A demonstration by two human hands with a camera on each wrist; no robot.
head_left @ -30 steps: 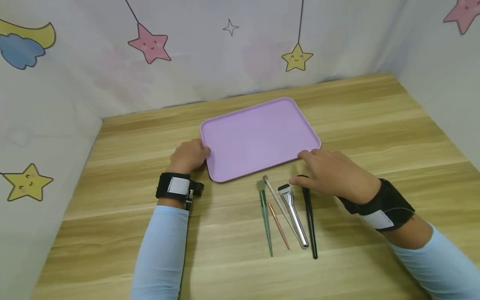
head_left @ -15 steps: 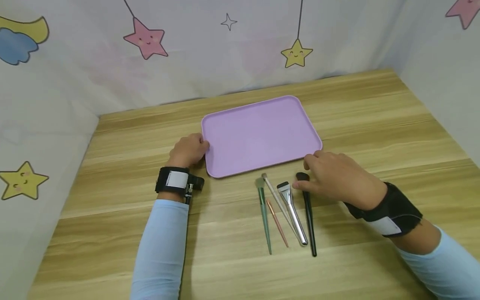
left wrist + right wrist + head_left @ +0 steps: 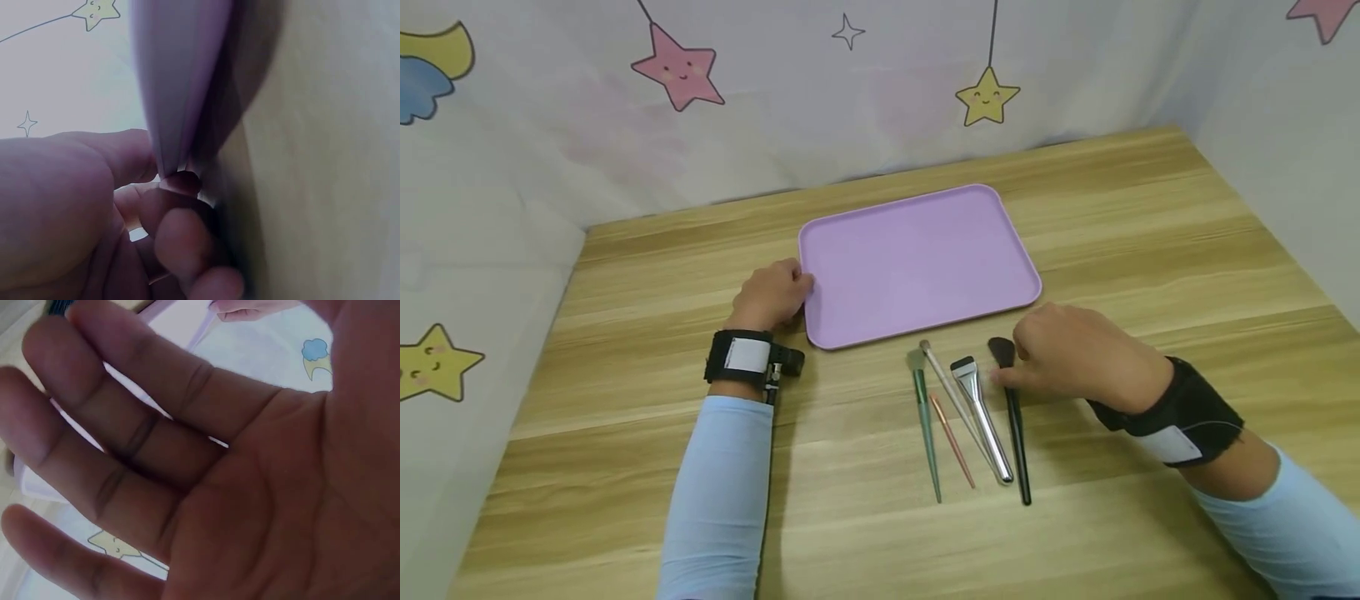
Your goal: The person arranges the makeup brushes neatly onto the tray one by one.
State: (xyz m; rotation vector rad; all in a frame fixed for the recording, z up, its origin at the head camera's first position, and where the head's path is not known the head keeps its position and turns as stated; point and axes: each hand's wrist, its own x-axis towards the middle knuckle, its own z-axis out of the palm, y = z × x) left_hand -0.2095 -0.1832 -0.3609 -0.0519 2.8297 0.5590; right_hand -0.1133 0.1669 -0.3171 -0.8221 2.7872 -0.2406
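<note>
In the head view my left hand (image 3: 771, 293) pinches the left rim of a lilac tray (image 3: 917, 258), thumb on top. The left wrist view shows the fingers curled beneath the tray edge (image 3: 172, 81). My right hand (image 3: 1075, 354) is beside the head of a black makeup brush (image 3: 1017, 442), thumb tip overlapping its upper handle. In the right wrist view the palm (image 3: 250, 487) faces the camera, fingers loosely bent and holding nothing. Left of the black brush lie a silver flat-headed brush (image 3: 990, 427), a thin pale brush (image 3: 952, 392), a small rose-gold brush (image 3: 952, 442) and a green brush (image 3: 928, 433).
The wood-grain table (image 3: 647, 417) carries the tray toward its back, with the brushes in front of it. A white cloth backdrop (image 3: 790, 92) with stars rises behind the table and along both sides.
My right hand has drawn back from the tray's near edge and now sits beside the black brush's head, fingers more bent. The left hand keeps its grip on the tray; the view has shifted slightly.
</note>
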